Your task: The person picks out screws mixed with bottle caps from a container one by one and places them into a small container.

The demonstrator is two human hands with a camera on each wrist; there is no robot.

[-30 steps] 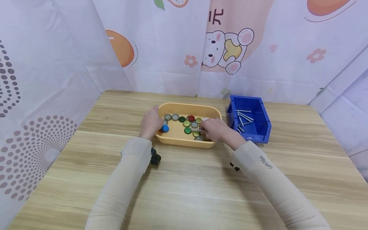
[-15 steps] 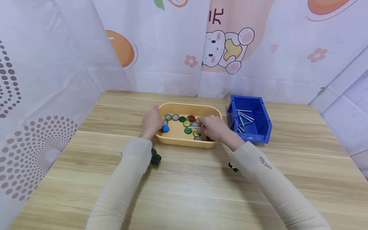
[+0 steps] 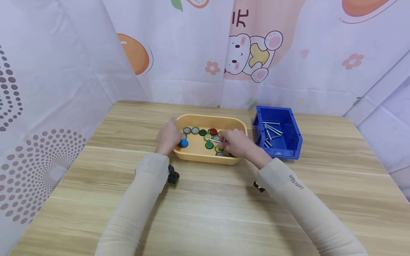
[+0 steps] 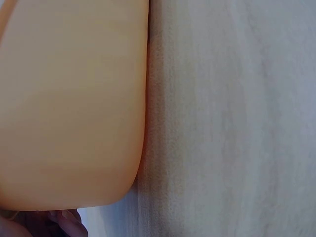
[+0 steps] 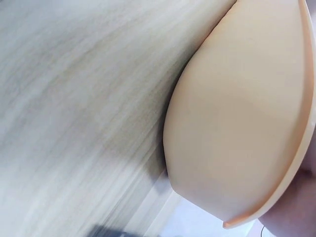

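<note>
An orange-yellow tray (image 3: 205, 159) holding several bottle caps lies on the table. My left hand (image 3: 168, 137) grips its left end at the rim; in the left wrist view, curled fingers (image 4: 69, 224) show against the end wall. My right hand (image 3: 238, 143) reaches over the tray's right end and pinches a long silver screw (image 3: 215, 140). The screw points left, its far end above a green cap (image 3: 209, 145) and near a yellow-green cap (image 3: 208, 137). A blue cap (image 3: 184, 143) lies near my left hand. The right wrist view shows mostly the tray's outer wall (image 5: 232, 108).
A blue bin (image 3: 296, 142) with several silver screws (image 3: 272, 128) stands just right of the tray. The wooden table (image 3: 205, 206) runs back to a printed curtain (image 3: 185, 71). A red cap (image 3: 213, 131) lies among other caps in the tray.
My right hand has shifted slightly left and up, and the screw with it; its far end has tipped up a little. My left hand stays on the tray's end.
</note>
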